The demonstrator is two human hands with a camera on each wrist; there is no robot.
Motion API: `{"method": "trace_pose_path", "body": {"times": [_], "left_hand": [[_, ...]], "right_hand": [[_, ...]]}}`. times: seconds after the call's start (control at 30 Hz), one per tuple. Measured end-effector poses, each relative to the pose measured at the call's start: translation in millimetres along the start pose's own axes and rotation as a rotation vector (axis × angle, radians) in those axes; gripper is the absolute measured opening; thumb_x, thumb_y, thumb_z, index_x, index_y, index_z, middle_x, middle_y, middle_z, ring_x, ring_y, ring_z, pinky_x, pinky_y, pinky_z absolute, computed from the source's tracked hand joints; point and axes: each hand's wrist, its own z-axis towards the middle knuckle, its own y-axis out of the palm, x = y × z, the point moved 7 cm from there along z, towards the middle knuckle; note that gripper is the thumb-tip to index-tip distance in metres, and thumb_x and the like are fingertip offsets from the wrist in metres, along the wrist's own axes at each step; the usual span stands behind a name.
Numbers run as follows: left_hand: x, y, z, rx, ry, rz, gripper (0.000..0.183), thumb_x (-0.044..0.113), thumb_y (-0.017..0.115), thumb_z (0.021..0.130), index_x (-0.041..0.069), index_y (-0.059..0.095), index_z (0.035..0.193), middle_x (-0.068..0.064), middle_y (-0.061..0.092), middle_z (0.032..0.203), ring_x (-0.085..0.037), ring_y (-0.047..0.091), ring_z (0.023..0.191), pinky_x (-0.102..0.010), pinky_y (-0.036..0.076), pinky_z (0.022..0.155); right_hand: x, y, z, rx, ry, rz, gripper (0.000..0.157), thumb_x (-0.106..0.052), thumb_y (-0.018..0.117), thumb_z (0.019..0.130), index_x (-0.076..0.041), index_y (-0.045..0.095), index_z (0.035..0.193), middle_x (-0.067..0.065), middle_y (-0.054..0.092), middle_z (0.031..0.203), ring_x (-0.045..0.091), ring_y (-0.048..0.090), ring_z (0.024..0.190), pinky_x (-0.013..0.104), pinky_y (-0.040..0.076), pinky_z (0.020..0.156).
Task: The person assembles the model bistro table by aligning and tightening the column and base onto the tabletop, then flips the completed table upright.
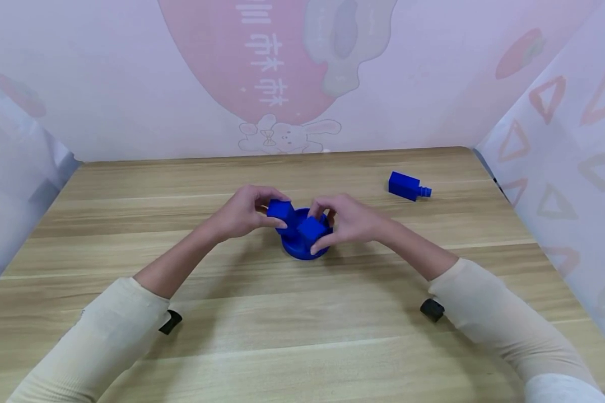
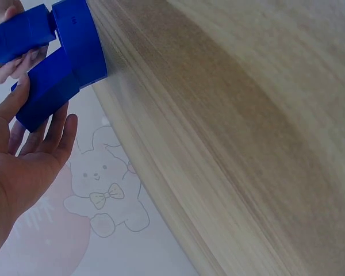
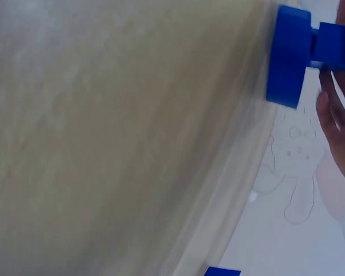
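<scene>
Over the middle of the table a round, shallow blue base (image 1: pixel 298 251) rests on the wood, with a raised rim. My left hand (image 1: pixel 242 214) grips a blue rectangular block (image 1: pixel 280 209) between thumb and fingers. That block (image 2: pixel 46 92) leans, its lower end meeting the round base (image 2: pixel 83 43) in the left wrist view. Across from it, my right hand (image 1: pixel 352 219) pinches a second blue block (image 1: pixel 312 228) above the base. In the left wrist view, this second block (image 2: pixel 22 33) has its narrow end at the base. How either block joins the base is hidden.
A third blue block (image 1: pixel 404 186) with a narrow ridged neck lies on its side toward the table's back right. Patterned pale sheets (image 1: pixel 408 112) rise behind and beside the wooden table (image 1: pixel 302 336). Small black objects (image 1: pixel 432 309) show by both sleeves.
</scene>
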Motion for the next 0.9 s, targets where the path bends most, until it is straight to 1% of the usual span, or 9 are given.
{"method": "trace_pose_path", "body": {"times": [0.13,0.2,0.27,0.33,0.43,0.5,0.6,0.73,0.9], "left_hand": [[0.9,-0.4,-0.3,-0.001,0.011,0.007,0.041,-0.001,0.084,0.085,-0.009,0.069,0.123,-0.022,0.071,0.117,-0.032,0.072,0.101,-0.039,0.06,0.089],[0.6,-0.4,-0.2,-0.001,0.011,0.009,0.042,-0.002,0.084,0.084,-0.009,0.069,0.123,-0.022,0.071,0.117,-0.032,0.072,0.101,-0.04,0.06,0.09],[0.5,0.0,0.0,-0.003,0.01,0.005,0.042,-0.002,0.084,0.084,-0.009,0.069,0.123,-0.022,0.071,0.117,-0.032,0.072,0.101,-0.042,0.06,0.091],[0.0,0.0,0.1,-0.005,0.005,-0.001,0.042,-0.002,0.084,0.084,-0.009,0.069,0.123,-0.022,0.071,0.117,-0.032,0.072,0.102,-0.043,0.059,0.092],[-0.3,-0.4,-0.5,-0.005,-0.006,0.0,0.042,-0.002,0.084,0.085,-0.008,0.069,0.123,-0.021,0.071,0.117,-0.032,0.071,0.102,-0.045,0.059,0.093],[-0.8,-1.1,-1.5,-0.003,-0.015,0.004,0.042,-0.001,0.084,0.085,-0.008,0.069,0.123,-0.02,0.071,0.117,-0.031,0.071,0.102,-0.045,0.059,0.093],[-1.3,-1.5,-2.4,-0.002,-0.018,0.008,0.042,0.0,0.084,0.085,-0.008,0.069,0.123,-0.02,0.071,0.117,-0.031,0.071,0.102,-0.045,0.059,0.092],[-1.9,-1.1,-1.4,-0.005,-0.007,0.01,0.042,0.0,0.084,0.085,-0.008,0.069,0.124,-0.02,0.071,0.117,-0.032,0.071,0.102,-0.045,0.059,0.093],[-1.0,-0.4,0.3,-0.009,0.002,0.014,0.042,0.0,0.084,0.085,-0.008,0.069,0.124,-0.021,0.071,0.118,-0.032,0.071,0.103,-0.046,0.058,0.095]], "right_hand": [[-0.4,1.6,4.0,0.086,0.03,-0.132,0.049,-0.03,0.096,0.075,-0.01,0.053,0.087,0.004,0.058,0.077,0.026,0.054,0.071,0.029,0.044,0.062],[0.0,2.8,5.4,0.106,0.047,-0.165,0.052,-0.035,0.096,0.074,-0.012,0.05,0.085,0.002,0.055,0.074,0.022,0.054,0.071,0.027,0.043,0.061],[0.3,3.3,5.9,0.116,0.056,-0.162,0.052,-0.035,0.096,0.073,-0.011,0.051,0.085,0.001,0.056,0.075,0.02,0.055,0.074,0.027,0.046,0.063],[0.5,3.7,5.3,0.11,0.058,-0.117,0.049,-0.03,0.097,0.073,-0.009,0.056,0.09,0.002,0.062,0.08,0.02,0.058,0.076,0.028,0.049,0.064],[0.9,4.8,3.6,0.064,0.04,-0.009,0.045,-0.021,0.095,0.077,-0.004,0.065,0.106,0.005,0.07,0.098,0.023,0.062,0.088,0.032,0.055,0.071],[-0.1,5.8,2.2,0.016,0.019,0.072,0.047,-0.014,0.091,0.081,-0.001,0.067,0.119,0.01,0.071,0.111,0.025,0.063,0.096,0.036,0.057,0.076],[-1.8,7.1,0.3,-0.058,-0.02,0.162,0.05,-0.009,0.082,0.089,0.002,0.063,0.133,0.016,0.067,0.131,0.028,0.063,0.113,0.04,0.058,0.089],[-1.2,7.4,-2.2,-0.113,-0.053,0.218,0.048,-0.004,0.07,0.096,0.005,0.057,0.141,0.022,0.058,0.144,0.034,0.059,0.125,0.043,0.055,0.098],[3.0,6.5,-3.2,-0.12,-0.044,0.246,0.044,0.001,0.064,0.098,0.008,0.055,0.141,0.024,0.058,0.143,0.035,0.058,0.125,0.043,0.055,0.099]]}}
